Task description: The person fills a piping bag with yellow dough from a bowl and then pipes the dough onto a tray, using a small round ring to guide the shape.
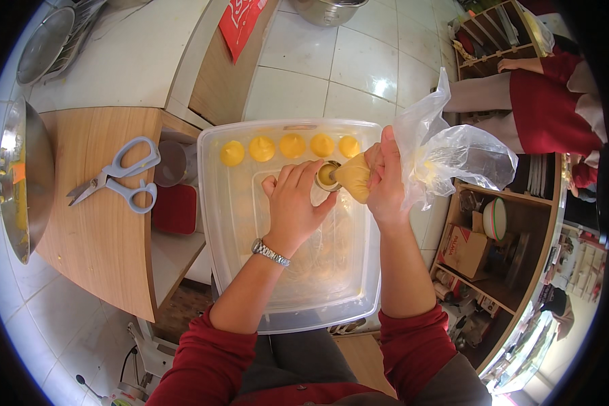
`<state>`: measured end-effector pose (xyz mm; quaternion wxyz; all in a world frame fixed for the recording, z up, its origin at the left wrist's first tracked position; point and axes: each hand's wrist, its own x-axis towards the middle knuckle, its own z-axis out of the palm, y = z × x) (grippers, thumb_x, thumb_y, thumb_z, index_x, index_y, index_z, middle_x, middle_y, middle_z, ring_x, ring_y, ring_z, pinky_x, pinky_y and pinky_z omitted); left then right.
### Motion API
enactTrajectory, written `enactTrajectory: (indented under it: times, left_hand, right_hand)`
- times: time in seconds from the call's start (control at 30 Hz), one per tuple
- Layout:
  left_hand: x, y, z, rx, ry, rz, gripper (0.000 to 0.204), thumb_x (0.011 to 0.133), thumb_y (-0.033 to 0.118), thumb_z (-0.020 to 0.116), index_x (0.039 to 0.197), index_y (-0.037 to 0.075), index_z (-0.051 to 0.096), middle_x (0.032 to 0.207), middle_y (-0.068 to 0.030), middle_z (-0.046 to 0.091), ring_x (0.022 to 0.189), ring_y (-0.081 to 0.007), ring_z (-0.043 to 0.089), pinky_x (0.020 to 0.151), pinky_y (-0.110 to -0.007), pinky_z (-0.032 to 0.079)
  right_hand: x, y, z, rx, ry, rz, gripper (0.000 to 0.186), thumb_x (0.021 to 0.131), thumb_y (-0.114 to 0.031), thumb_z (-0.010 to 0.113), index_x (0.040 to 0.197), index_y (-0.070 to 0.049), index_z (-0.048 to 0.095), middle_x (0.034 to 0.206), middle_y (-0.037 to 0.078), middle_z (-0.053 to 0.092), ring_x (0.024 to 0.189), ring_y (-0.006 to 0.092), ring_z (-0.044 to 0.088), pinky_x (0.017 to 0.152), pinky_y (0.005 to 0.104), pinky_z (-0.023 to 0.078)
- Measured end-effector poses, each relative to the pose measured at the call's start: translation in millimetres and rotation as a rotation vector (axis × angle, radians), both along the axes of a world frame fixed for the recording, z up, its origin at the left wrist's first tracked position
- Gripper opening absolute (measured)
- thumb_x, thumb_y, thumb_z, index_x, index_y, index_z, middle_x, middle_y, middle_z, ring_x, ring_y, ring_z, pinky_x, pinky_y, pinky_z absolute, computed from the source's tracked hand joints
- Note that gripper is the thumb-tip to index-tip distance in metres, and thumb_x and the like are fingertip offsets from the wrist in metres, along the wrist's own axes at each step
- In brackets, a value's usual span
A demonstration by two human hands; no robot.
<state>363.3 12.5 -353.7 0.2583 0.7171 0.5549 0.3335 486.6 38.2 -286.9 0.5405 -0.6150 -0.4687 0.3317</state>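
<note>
My left hand (292,201) has its fingers and thumb curled round a small round cutter-like ring (317,197) with yellow filling inside. My right hand (388,183) squeezes a clear plastic piping bag (354,178) of yellow paste, its tip pointing into the ring. The bag's loose, crumpled top (453,159) flares out to the right of my fist. Both hands are over a large translucent plastic tub (250,233). Along its far side sits a row of several round yellow mounds (292,145), some with a peaked top.
To the left, grey-handled scissors (118,177) lie on a wooden cabinet top (81,250) beside a large metal bowl (30,179). Another person in a red garment (548,101) is at the upper right, near wooden shelves (501,250). A metal pot (328,10) stands on the tiled floor.
</note>
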Motion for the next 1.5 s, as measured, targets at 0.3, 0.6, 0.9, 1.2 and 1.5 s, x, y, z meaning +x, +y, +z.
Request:
enactTrajectory:
  times: [0.3,0.6,0.9,1.2,1.5]
  left_hand:
    - [0,-1,6,-0.018,-0.010,-0.006,0.051,0.064,0.023,0.074,0.110,0.011,0.055,0.102,-0.0015,0.060,0.094,-0.0169,0.051,0.080,-0.034,0.026]
    - [-27,-8,22,-0.142,-0.142,0.049,0.056,0.063,0.018,0.076,0.114,0.011,0.054,0.102,-0.0013,0.058,0.085,-0.0165,0.051,0.082,-0.033,0.030]
    - [-34,-8,5,-0.164,0.000,0.113,0.059,0.062,0.020,0.076,0.116,0.011,0.053,0.100,-0.0014,0.058,0.083,-0.0172,0.050,0.082,-0.034,0.031]
    - [-14,-17,69,-0.017,-0.146,-0.040,0.075,0.058,0.021,0.078,0.122,0.008,0.043,0.110,-0.0045,0.055,0.098,-0.0201,0.052,0.087,-0.036,0.028]
    - [-27,0,86,-0.052,-0.305,-0.249,0.053,0.061,0.016,0.075,0.108,0.006,0.052,0.092,-0.0069,0.059,0.084,-0.0215,0.056,0.082,-0.036,0.033]
  right_hand:
    - [8,4,10,0.135,0.307,-0.226,0.043,0.093,-0.023,0.042,0.054,-0.014,0.025,0.044,0.000,0.026,0.043,0.0094,0.022,0.052,0.0267,0.027]
    - [46,-15,61,0.318,0.975,-0.419,0.043,0.089,-0.021,0.042,0.052,-0.016,0.022,0.043,-0.002,0.021,0.041,0.0091,0.023,0.046,0.0242,0.026]
    - [40,-22,62,0.315,0.958,-0.386,0.045,0.090,-0.022,0.042,0.050,-0.017,0.022,0.042,-0.002,0.023,0.040,0.0090,0.025,0.047,0.0234,0.028]
    - [-25,-27,63,0.029,0.620,-0.245,0.043,0.092,-0.026,0.043,0.053,-0.015,0.028,0.043,-0.002,0.027,0.041,0.0092,0.026,0.051,0.0242,0.029]
    - [-44,-19,56,0.172,0.140,0.236,0.044,0.097,-0.037,0.027,0.065,-0.009,0.038,0.067,0.011,0.058,0.071,0.0232,0.057,0.089,0.0413,0.040]
